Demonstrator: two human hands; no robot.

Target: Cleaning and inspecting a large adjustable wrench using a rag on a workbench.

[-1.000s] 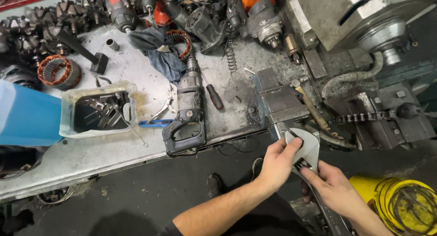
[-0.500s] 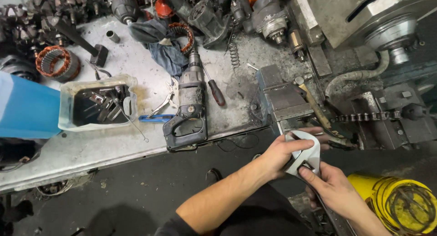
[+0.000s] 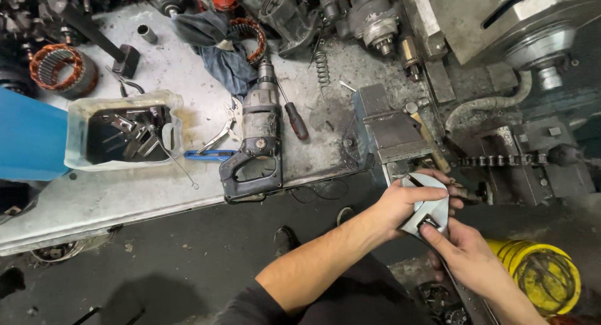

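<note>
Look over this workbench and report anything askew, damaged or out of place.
The heavy electric drill lies with its handle overhanging the bench edge. Beside it, the cut-open plastic jug has been made into a parts tub. Both hands, left hand and right hand, hold a large adjustable wrench.

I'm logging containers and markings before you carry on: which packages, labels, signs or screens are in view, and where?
Clear plastic tub: left on the bench, rectangular, cloudy walls, dark metal parts inside.
Blue box-like thing: far left edge, plain blue, cut off by the frame.
Yellow round container: on the floor at lower right, beside the right hand.
No labels, signs or screens can be made out.
</note>
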